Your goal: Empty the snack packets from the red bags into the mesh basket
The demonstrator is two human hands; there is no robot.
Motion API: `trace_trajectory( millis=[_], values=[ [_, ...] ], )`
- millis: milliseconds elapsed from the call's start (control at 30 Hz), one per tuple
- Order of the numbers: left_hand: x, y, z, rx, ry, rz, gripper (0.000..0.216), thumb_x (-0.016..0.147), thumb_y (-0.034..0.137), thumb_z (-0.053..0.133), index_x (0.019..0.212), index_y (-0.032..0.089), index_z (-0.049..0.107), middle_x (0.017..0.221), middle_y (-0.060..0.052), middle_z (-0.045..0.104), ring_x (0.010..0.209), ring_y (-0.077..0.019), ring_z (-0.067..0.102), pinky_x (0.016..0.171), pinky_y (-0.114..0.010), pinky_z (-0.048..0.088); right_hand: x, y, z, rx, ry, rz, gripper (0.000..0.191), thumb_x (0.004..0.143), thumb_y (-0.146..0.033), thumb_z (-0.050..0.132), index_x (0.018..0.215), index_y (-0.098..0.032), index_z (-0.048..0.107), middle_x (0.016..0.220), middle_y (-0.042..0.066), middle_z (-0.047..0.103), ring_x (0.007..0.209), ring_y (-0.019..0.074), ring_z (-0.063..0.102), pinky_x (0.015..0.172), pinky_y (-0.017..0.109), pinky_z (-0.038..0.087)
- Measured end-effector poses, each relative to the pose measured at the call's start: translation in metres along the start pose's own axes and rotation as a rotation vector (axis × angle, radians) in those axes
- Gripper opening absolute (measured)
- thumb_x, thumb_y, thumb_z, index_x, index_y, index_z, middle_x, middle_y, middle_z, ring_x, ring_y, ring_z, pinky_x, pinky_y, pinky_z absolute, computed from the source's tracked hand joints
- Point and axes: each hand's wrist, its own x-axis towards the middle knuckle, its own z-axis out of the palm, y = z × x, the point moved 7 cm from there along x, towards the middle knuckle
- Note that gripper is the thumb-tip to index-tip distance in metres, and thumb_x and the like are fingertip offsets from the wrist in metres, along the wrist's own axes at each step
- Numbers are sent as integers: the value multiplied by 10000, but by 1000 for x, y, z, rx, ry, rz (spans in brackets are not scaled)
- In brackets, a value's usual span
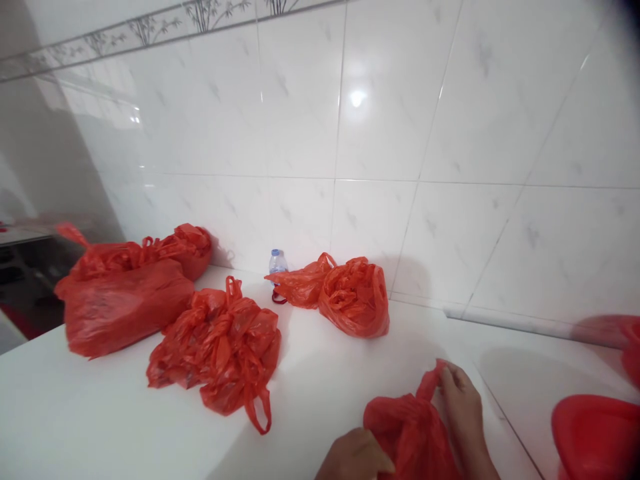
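Left hand [356, 457] and right hand [463, 407] each had a closed grip on the red plastic bag [407, 433], which rested on the white counter [325, 393]; four other red bags lay behind.

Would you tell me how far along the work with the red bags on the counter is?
Looks done: four bundles of red bags lie bunched on the counter. In hand: left hand and right hand grip one more red bag. Left: apparently only this one.
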Motion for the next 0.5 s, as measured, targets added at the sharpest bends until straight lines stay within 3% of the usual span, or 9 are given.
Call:
trace_trajectory(
  millis=[167, 267, 400, 467, 500],
  values=[
    [2, -8, -8, -2, 49, -8, 445, 864, 472, 482, 1239, 232, 491, 1111, -123, 585, 1028, -234, 563, 888, -375, 468, -22, -8, 17, 171, -204, 106, 511, 781, -566, 502, 1024, -146, 664, 695, 23, 634, 606, 178, 553, 558, 290, 448],
    [3, -22, -5, 59, -1, -138, 629, 828, 467, 532, 1385, 247, 340, 1392, -145, 401, 1265, -298, 405, 1036, -484, 350, -36, -14, 36, 292, -344, 201, 576, 768, -630, 511, 1035, -142, 660, 654, 20, 617, 585, 173, 557, 545, 286, 462],
    [2, -36, 12, 136, -156, -338, 1113, 566, 551, 751, 1465, 213, 189, 1546, -166, 106, 1385, -406, 149, 1092, -577, 207, -62, -22, 68, 445, -523, 359, 511, 685, -596, 646, 937, -153, 673, 657, 18, 635, 582, 157, 570, 563, 268, 473],
    [5, -31, 15, 115, -187, -396, 1142, 519, 477, 786, 1461, 192, 207, 1537, -175, 151, 1366, -409, 207, 1089, -557, 229, -78, -31, 81, 554, -643, 386, 457, 646, -523, 721, 932, -170, 674, 716, 24, 659, 633, 159, 595, 617, 265, 487],
    [7, -26, 15, 82, -180, -414, 1034, 563, 419, 761, 1442, 199, 263, 1507, -162, 255, 1327, -380, 307, 1073, -524, 279, -84, -35, 85, 604, -700, 393, 436, 645, -499, 734, 938, -181, 672, 758, 30, 669, 667, 163, 606, 645, 270, 493]
  ],
)
